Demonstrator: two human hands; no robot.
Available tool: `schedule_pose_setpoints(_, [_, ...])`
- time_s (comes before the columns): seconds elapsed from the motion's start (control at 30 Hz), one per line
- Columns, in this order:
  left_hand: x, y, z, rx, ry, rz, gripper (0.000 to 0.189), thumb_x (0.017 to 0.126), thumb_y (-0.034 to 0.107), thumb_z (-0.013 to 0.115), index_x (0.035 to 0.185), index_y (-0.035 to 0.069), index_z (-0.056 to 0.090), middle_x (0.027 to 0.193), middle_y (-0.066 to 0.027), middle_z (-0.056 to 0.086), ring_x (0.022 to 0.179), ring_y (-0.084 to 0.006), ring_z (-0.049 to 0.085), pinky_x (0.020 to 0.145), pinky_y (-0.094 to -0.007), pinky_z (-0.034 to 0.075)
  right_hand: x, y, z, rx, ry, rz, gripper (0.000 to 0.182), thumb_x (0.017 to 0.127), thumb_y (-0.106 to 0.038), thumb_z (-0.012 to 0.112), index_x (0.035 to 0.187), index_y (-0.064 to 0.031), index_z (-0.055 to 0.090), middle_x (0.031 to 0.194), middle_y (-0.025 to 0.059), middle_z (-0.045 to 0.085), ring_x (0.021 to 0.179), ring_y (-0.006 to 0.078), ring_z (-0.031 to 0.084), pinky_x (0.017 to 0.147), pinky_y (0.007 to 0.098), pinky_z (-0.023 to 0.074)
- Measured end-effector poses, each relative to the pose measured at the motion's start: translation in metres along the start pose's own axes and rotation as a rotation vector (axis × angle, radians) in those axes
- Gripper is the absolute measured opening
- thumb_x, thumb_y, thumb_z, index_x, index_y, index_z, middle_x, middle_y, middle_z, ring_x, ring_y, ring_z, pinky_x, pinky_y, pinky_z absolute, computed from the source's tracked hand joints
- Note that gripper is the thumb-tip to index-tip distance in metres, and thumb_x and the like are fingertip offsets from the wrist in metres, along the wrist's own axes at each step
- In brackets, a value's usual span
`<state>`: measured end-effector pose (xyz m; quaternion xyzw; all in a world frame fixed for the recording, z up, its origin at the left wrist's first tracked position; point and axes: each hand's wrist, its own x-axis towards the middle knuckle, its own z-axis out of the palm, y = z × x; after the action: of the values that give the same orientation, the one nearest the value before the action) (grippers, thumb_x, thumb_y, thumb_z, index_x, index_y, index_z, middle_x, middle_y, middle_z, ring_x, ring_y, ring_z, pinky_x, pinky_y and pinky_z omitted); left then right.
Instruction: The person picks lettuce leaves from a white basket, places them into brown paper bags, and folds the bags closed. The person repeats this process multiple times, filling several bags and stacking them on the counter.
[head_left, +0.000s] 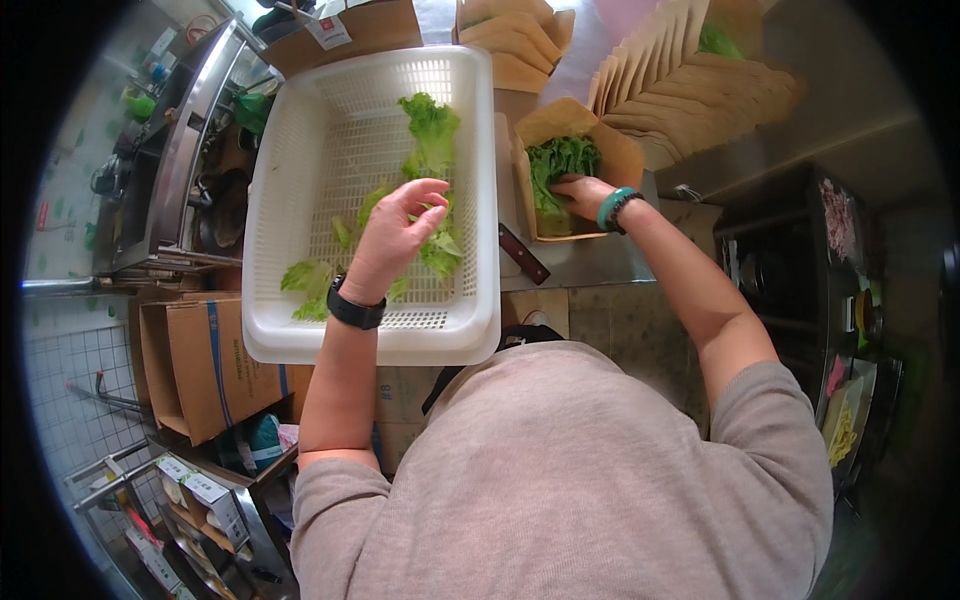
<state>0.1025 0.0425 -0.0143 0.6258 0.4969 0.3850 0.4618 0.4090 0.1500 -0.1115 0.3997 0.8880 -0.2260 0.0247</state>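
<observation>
A white perforated plastic basket (289, 187) stands at the left with loose lettuce leaves (433, 131) scattered in it. Over the leaves hovers my left hand (401, 229), fingers curled and thumb apart from them; no leaf shows in its grasp. My right hand (583, 196) reaches into an open brown paper box (626, 154), its fingers pressed on the dark green leafy lettuce (562, 157) inside. The fingertips are partly hidden among the leaves, so a grip on them cannot be made out. Between basket and box lies a knife with a wooden handle (525, 253).
Nested brown paper boxes (675, 97) stretch across the back right; more paper boxes (517, 45) stand behind. A cardboard carton (191, 360) is at the lower left, below a metal rack (176, 142). Dark shelving (780, 247) with food trays stands right.
</observation>
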Motion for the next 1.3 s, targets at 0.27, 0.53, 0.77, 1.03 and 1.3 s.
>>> schedule_pose_setpoints(0.27, [0.005,0.025,0.05,0.256,-0.159,0.092,0.022,0.082,0.003,0.056,0.104,0.003,0.058,0.088,-0.0068,0.059,0.078,-0.0133,0.058,0.067,-0.0248,0.049,-0.044,-0.046,-0.083,0.249,-0.397,-0.055,0.026,0.078,-0.024,0.063,0.092,-0.0026,0.064,0.076,0.0093,0.063,0.071,0.0215,0.06,0.066,0.0305,0.0477])
schedule_pose_setpoints(0.53, [0.006,0.026,0.12,0.438,-0.342,0.289,0.043,0.076,0.008,0.061,0.117,0.002,0.049,0.115,-0.0149,0.05,0.103,-0.0313,0.051,0.087,-0.0349,0.044,-0.053,-0.029,-0.052,0.199,-0.034,-0.009,0.018,0.071,-0.013,0.064,0.085,-0.0028,0.064,0.075,0.0176,0.062,0.074,0.032,0.06,0.065,0.0357,0.0485])
schedule_pose_setpoints(0.77, [0.001,0.028,0.119,0.576,-0.215,0.281,0.034,0.076,0.01,0.06,0.108,0.002,0.054,0.105,-0.0134,0.054,0.096,-0.0286,0.054,0.082,-0.0357,0.046,-0.061,-0.033,-0.035,0.248,0.037,0.045,0.018,0.07,-0.007,0.063,0.088,-0.0053,0.064,0.08,0.0159,0.062,0.077,0.0306,0.061,0.068,0.0358,0.0481])
schedule_pose_setpoints(1.03, [-0.016,-0.048,-0.073,1.08,0.083,-0.309,0.029,0.072,0.023,0.065,0.092,0.004,0.059,0.095,-0.0146,0.06,0.09,-0.0322,0.057,0.077,-0.0406,0.047,-0.066,-0.032,-0.031,0.26,0.134,0.047,0.026,0.069,0.002,0.062,0.094,-0.0006,0.061,0.087,0.0166,0.063,0.081,0.0282,0.062,0.071,0.0321,0.0487])
schedule_pose_setpoints(1.3, [-0.034,-0.123,-0.138,1.038,0.072,-0.212,0.033,0.07,0.022,0.067,0.096,0.002,0.059,0.102,-0.0196,0.059,0.099,-0.0343,0.054,0.085,-0.0416,0.044,-0.064,-0.025,-0.027,0.404,0.103,0.092,0.028,0.069,0.005,0.061,0.097,-0.0001,0.061,0.089,0.0163,0.063,0.084,0.0265,0.062,0.073,0.0312,0.0489])
